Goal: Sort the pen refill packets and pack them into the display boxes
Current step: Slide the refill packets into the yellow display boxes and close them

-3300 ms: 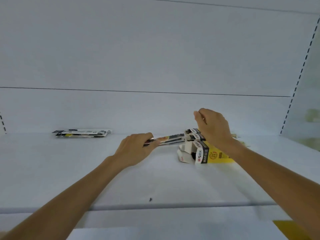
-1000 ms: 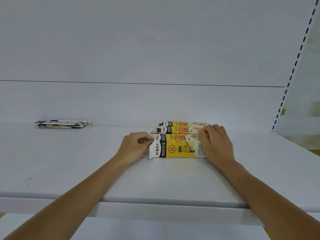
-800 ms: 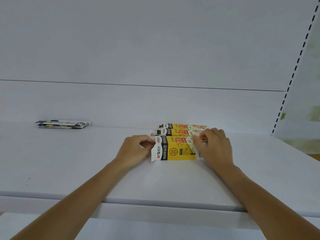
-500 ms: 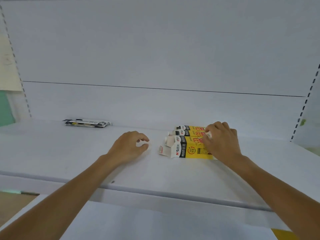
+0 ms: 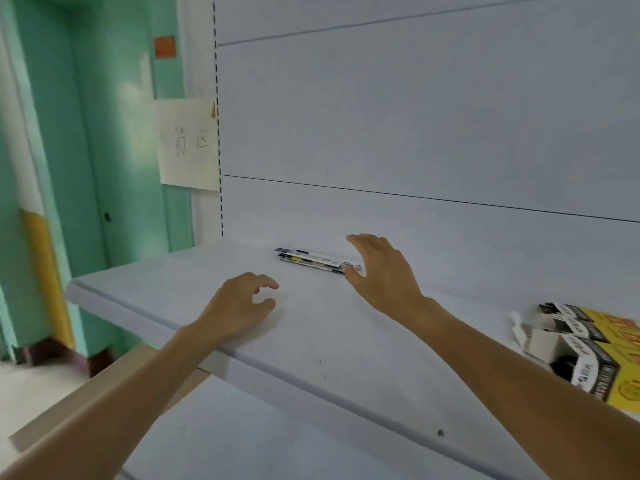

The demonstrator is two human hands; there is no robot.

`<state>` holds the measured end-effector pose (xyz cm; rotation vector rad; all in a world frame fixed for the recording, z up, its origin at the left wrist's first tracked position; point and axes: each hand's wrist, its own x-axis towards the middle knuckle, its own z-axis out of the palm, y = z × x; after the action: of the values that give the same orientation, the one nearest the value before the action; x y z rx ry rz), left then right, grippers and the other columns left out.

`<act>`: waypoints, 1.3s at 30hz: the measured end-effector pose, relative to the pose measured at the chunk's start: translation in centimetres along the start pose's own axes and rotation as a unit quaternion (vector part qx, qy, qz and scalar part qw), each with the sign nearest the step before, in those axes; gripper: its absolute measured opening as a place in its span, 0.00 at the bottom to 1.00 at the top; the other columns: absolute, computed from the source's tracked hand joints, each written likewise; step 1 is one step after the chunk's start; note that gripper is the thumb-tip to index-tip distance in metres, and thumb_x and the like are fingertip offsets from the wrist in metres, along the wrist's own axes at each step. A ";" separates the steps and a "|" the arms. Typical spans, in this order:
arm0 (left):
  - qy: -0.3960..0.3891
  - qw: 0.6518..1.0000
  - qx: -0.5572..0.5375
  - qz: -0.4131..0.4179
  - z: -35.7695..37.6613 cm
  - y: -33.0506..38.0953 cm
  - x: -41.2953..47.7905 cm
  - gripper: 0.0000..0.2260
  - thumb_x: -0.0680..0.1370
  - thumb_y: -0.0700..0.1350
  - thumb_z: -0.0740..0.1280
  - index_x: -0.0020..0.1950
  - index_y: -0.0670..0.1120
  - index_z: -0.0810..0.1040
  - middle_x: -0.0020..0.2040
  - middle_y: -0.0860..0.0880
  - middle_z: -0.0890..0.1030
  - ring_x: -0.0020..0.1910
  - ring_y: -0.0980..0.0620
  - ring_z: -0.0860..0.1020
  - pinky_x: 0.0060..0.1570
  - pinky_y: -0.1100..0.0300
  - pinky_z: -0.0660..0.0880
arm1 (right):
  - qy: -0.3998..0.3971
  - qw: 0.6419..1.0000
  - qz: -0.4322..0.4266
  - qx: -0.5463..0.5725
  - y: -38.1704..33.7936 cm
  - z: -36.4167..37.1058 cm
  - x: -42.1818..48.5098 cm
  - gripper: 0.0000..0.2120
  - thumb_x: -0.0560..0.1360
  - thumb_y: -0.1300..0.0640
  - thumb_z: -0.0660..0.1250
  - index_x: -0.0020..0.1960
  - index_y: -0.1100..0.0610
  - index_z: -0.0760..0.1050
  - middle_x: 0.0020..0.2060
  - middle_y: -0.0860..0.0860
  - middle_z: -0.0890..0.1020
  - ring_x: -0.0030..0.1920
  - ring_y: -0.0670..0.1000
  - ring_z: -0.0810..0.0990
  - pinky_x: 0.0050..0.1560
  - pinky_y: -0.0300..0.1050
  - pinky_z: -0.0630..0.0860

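Note:
A small stack of pen refill packets (image 5: pixel 313 259), white, black and yellow, lies flat near the back of the white shelf (image 5: pixel 339 344). My right hand (image 5: pixel 382 277) hovers open at the stack's right end, fingers spread, holding nothing. My left hand (image 5: pixel 242 306) rests low over the shelf in front of the stack, fingers loosely curled and empty. Three yellow, black and white display boxes (image 5: pixel 588 344) lie side by side at the far right, their open ends facing left.
The shelf's left corner and front edge (image 5: pixel 145 318) run diagonally below my left hand. A lower white shelf (image 5: pixel 277 441) lies beneath. To the left stand a green wall with a taped paper note (image 5: pixel 188 143) and a wooden board (image 5: pixel 104 386).
Both hands have left the display boxes and moved left to the stack of packets. My view has swung left, so the boxes now sit at the right edge.

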<state>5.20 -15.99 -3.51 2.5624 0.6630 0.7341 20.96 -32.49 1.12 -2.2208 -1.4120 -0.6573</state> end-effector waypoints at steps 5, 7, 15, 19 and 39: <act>-0.018 1.000 -0.015 0.020 -2.5 -6.2 5.3 0.10 0.76 0.43 0.66 0.57 0.50 0.78 0.58 0.50 0.78 0.51 0.56 0.74 0.51 0.65 0.66 | -0.065 0.994 0.093 0.009 -0.5 5.6 5.4 0.23 0.77 0.55 0.60 0.71 0.57 0.61 0.67 0.52 0.70 0.65 0.54 0.68 0.62 0.49 0.66; -0.033 0.999 -0.027 0.027 -2.7 -7.9 7.3 0.10 0.76 0.44 0.66 0.57 0.50 0.77 0.57 0.51 0.77 0.53 0.56 0.73 0.51 0.65 0.66 | -0.101 0.987 0.128 -0.001 -0.3 7.8 7.2 0.23 0.76 0.56 0.60 0.69 0.57 0.63 0.64 0.54 0.71 0.62 0.55 0.70 0.61 0.50 0.68; -0.121 0.988 -0.058 0.079 -2.0 -11.7 12.7 0.09 0.77 0.45 0.65 0.57 0.52 0.77 0.57 0.53 0.76 0.53 0.58 0.73 0.51 0.67 0.65 | -0.180 0.957 0.204 -0.100 -0.2 13.4 10.7 0.17 0.76 0.56 0.56 0.65 0.56 0.65 0.58 0.53 0.74 0.59 0.55 0.70 0.55 0.50 0.67; -0.151 0.982 -0.059 0.100 -1.6 -12.4 14.0 0.09 0.77 0.45 0.65 0.57 0.51 0.77 0.58 0.52 0.76 0.53 0.58 0.72 0.51 0.67 0.65 | -0.192 0.950 0.171 -0.177 -0.9 13.5 11.2 0.13 0.78 0.57 0.54 0.59 0.57 0.72 0.53 0.54 0.73 0.56 0.55 0.70 0.53 0.49 0.67; -0.072 0.979 -0.019 0.189 0.9 -11.1 14.4 0.15 0.79 0.44 0.60 0.65 0.54 0.70 0.61 0.55 0.73 0.55 0.53 0.74 0.57 0.58 0.70 | -0.096 0.954 0.262 0.108 -1.0 9.3 8.1 0.10 0.75 0.61 0.61 0.51 0.54 0.79 0.38 0.45 0.75 0.37 0.44 0.73 0.38 0.32 0.69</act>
<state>12.91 0.49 -4.02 2.7053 0.1139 0.6560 24.51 -20.90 -1.41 -2.3757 -0.8536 -0.1027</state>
